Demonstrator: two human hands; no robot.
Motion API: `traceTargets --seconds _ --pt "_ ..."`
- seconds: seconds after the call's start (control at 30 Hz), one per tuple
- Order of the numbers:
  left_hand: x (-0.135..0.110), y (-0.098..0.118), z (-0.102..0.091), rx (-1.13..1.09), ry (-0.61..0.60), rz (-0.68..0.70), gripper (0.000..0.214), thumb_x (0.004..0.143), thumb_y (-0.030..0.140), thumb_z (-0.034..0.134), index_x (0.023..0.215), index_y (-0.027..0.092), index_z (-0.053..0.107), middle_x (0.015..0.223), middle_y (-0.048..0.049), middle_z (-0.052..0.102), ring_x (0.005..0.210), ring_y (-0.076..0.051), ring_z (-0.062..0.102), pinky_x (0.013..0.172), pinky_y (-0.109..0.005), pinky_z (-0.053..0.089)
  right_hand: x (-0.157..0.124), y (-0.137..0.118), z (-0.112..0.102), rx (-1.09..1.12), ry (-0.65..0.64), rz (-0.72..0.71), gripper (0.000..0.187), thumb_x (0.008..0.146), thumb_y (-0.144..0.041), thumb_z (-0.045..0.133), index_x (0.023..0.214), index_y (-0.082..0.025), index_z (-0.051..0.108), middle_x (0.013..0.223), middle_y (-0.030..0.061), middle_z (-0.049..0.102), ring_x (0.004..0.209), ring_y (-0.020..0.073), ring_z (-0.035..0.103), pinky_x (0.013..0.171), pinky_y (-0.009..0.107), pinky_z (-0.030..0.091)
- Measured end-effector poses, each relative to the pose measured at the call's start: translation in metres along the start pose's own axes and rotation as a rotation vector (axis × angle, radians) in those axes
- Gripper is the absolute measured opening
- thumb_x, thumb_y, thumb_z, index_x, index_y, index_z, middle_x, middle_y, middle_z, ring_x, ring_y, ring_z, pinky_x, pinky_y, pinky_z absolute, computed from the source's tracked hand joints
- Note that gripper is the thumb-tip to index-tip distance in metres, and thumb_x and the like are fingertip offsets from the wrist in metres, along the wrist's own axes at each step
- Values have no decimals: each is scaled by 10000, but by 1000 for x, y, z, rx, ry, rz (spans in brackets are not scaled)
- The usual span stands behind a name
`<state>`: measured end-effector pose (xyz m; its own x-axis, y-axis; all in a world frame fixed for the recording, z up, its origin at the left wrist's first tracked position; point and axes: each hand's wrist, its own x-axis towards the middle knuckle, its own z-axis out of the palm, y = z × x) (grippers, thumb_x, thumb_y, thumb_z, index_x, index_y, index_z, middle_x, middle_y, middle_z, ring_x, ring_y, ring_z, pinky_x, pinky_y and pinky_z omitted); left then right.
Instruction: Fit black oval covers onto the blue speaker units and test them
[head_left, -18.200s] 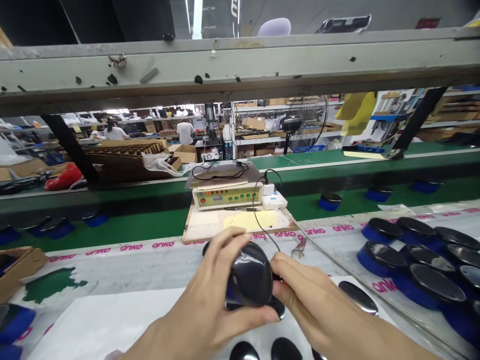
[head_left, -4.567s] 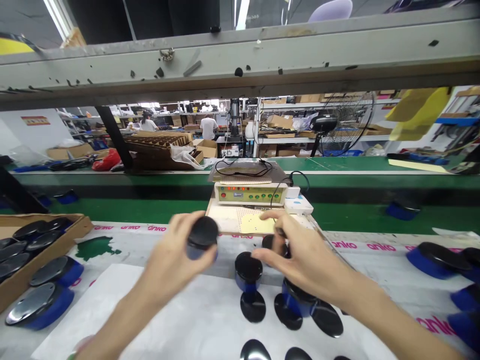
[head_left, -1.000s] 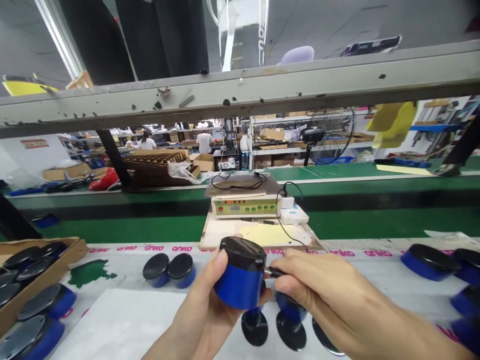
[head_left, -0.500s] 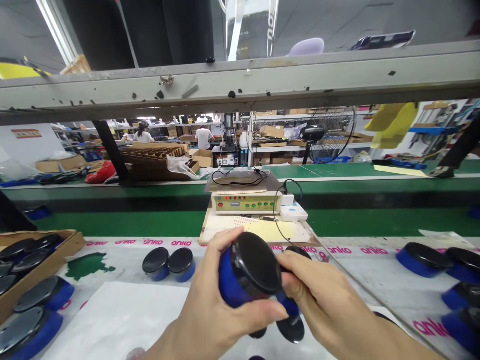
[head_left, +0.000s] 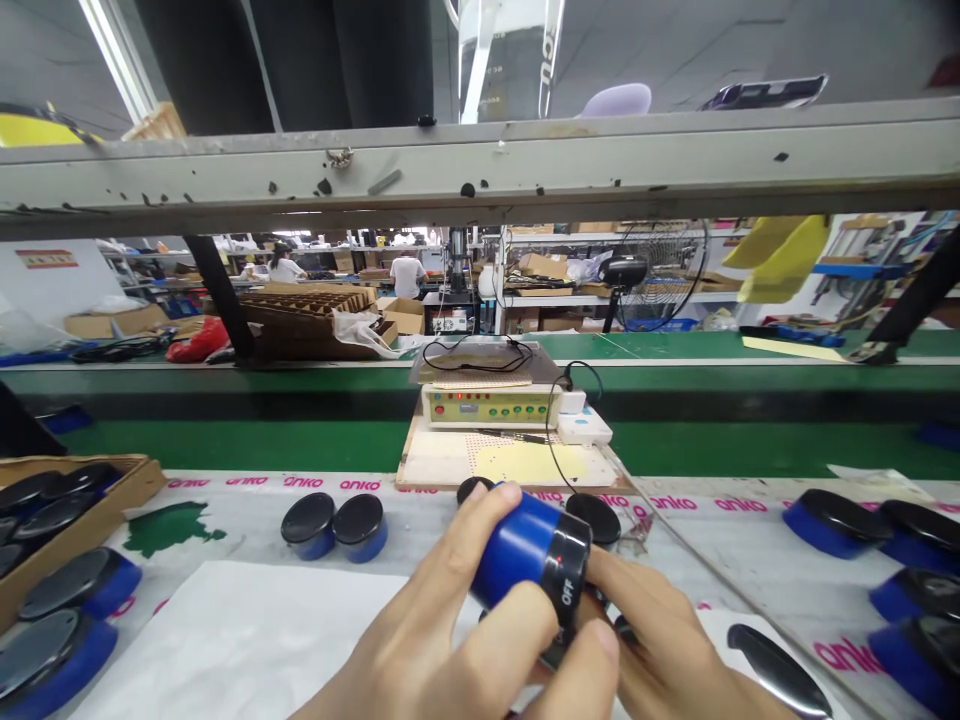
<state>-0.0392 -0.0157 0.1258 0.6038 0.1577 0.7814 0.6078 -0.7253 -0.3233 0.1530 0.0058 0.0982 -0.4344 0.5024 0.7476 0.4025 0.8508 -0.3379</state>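
Observation:
My left hand (head_left: 450, 625) is closed around a blue and black round device (head_left: 520, 550), its fingers across the blue side. White lettering "OFF" and a small red mark show on the black ring, which faces right. My right hand (head_left: 664, 630) is closed at the black end, with its fingertips partly hidden behind the device. Below the hands, dark parts show only in pieces. A glossy black oval piece (head_left: 776, 670) lies on white paper by my right wrist. Behind the held device stands another black-topped round unit (head_left: 592, 518).
Two similar units (head_left: 360, 528) stand left of the hands, several more (head_left: 836, 522) at the right. A cardboard box (head_left: 142, 480) at far left holds others. A control box (head_left: 491, 408) with buttons sits ahead, its cable trailing toward me. A shelf beam (head_left: 465, 180) crosses overhead.
The held device has turned from showing its black top to showing its blue side and "OFF" ring. Both hands have shifted slightly right and down, and my left fingers now cover more of it.

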Motion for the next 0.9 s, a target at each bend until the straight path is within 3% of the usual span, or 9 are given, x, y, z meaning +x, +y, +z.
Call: traceTargets --seconds 0.1,0.23,0.4,0.53,0.6,0.67,0.8,0.87,0.9 --pt "5 -3 -1 -10 -38 58 269 823 62 594 1061 179 642 821 5 553 960 -222 677 1021 -479 502 -3 2 2 -16 -3 -2 221 893 -34 369 918 -245 431 724 -20 592 579 126 596 553 211 483" --pt "10 -5 0 -81 59 -3 190 835 24 510 932 136 629 887 -35 560 901 -178 671 1033 -476 490 -7 6 3 -7 -5 -9 201 906 -52 387 929 -232 473 705 -16 587 565 131 593 546 219 486" --pt "8 -10 -1 -176 -31 2 250 814 33 563 1017 179 561 866 -26 556 849 -157 669 1035 -455 481 -6 5 -6 -45 -22 -18 164 983 -214 362 860 -234 468 647 -10 568 560 150 612 507 233 475" --pt "-1 -11 1 -281 71 -165 572 775 214 722 1261 285 428 1087 -80 518 1164 -268 561 962 -411 539 -4 5 -15 -77 -10 -35 208 1005 -278 326 887 -230 491 604 -21 562 518 141 585 486 232 457" --pt "-1 -11 4 -315 48 -210 802 750 338 756 1393 257 285 1269 -139 448 1236 -279 498 1000 -386 506 -4 6 -19 -91 -25 -42 240 1009 -306 319 873 -219 495 587 -25 551 493 132 554 468 234 433" --pt "4 -11 7 -324 -61 -197 914 730 427 755 1430 175 223 1317 -181 452 1222 -291 494 1009 -385 482 -5 7 -21 -103 -76 -61 274 1013 -295 306 831 -206 491 582 -20 539 482 127 522 453 244 399" --pt "16 -23 16 -394 -289 -233 634 707 271 738 1254 173 432 1080 -86 637 981 -248 592 843 -345 517 -14 8 -27 -210 -148 -152 198 983 -151 351 891 -157 526 606 5 549 501 136 493 447 265 349" --pt "19 -35 24 -365 -221 -404 529 705 263 710 1179 209 480 1041 -57 638 940 -231 605 826 -335 499 -22 13 -39 -326 -69 -127 172 960 -110 391 890 -157 541 595 -6 549 488 125 490 460 259 348" --pt "20 -42 29 -352 -179 -530 503 723 297 701 1172 222 488 1047 -54 634 940 -230 611 836 -341 489 -27 18 -49 -390 -6 -45 179 961 -134 410 847 -176 542 578 -19 541 474 116 488 466 252 353"
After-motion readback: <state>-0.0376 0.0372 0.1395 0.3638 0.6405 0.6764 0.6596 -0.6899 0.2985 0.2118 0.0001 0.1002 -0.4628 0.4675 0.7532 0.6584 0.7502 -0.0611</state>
